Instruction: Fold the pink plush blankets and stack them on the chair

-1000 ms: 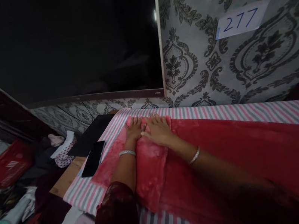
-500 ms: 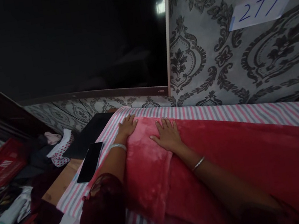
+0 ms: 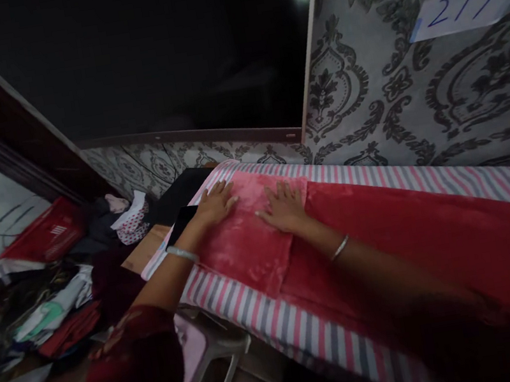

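Left grip [image 3: 215,204] and right grip [image 3: 284,209] lie palm down on plush red cloth [image 3: 249,250], fingers fanned apart, neither one pinching the fabric. From where I stand, the open palms seem chosen to spread their weight over a soft pile that would bunch under a tighter hold. Each is set near the far edge of a lighter panel, the left at its outer side, the right just inside the border with the darker length, an arrangement that probably steadies both sides at once. Whether that panel is a turned-over fold or a separate piece, I cannot tell.

Beneath the red, striped fabric [image 3: 275,320] covers the worktop [image 3: 148,250], perhaps to shield the cloth from bare wood, which shows at a corner to the left of the left grip. Just beside that grip, partly hidden by the forearm, a black phone [image 3: 185,216] sits off the plush, presumably kept out of the way. Past the right grip, the darker cloth runs on along the worktop. Beyond both hangs a large dark screen [image 3: 155,52]; a sheet marked 277 [image 3: 463,8] is on the patterned wall to its right.
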`<state>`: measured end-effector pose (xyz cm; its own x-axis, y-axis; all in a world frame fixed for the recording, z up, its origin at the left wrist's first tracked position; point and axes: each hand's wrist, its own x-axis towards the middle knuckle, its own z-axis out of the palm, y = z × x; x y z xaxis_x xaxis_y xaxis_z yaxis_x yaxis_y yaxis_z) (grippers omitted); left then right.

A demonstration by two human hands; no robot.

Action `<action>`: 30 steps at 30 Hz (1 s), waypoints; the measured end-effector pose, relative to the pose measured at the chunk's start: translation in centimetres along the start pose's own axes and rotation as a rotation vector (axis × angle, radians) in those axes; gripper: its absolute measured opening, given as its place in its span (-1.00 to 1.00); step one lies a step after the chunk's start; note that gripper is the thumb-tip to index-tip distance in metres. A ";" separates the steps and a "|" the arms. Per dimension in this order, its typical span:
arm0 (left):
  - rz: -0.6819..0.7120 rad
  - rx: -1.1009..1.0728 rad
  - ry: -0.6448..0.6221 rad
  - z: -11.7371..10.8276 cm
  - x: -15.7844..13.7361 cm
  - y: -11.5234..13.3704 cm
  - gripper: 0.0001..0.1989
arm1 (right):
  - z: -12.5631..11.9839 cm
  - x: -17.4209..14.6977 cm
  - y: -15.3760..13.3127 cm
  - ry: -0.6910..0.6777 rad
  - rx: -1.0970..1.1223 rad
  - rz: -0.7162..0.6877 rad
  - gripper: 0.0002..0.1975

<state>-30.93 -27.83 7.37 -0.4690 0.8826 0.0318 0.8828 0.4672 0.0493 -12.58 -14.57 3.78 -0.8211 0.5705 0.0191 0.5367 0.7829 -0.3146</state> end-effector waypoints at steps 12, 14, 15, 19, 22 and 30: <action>0.077 0.068 0.017 5.4 -7.7 0.9 -0.37 | 3.3 -7.9 -0.5 0.064 -0.024 -0.124 -0.14; 0.062 0.049 -0.021 4.9 -6.8 0.3 -0.38 | 2.3 -9.4 1.1 0.027 -0.002 -0.158 -0.19; 0.051 0.040 -0.045 4.6 -6.2 0.2 -0.39 | 1.8 -10.3 2.1 0.009 0.005 -0.178 -0.21; -0.003 0.030 0.076 3.8 -4.8 3.7 -0.43 | -0.2 -15.7 7.9 0.006 -0.001 -0.207 -0.30; 0.305 -0.063 0.238 4.5 -6.3 11.0 -0.48 | -2.1 -21.3 14.6 0.212 -0.013 -0.124 -0.41; 0.908 -0.184 0.214 9.7 -13.5 28.7 -0.59 | -6.6 -40.5 35.3 0.627 -0.045 0.511 -0.45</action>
<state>1.02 -25.87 -1.31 0.3830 0.8679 0.3164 0.9027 -0.4243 0.0714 40.95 -8.42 -1.88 -0.2176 0.8831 0.4157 0.8343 0.3894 -0.3904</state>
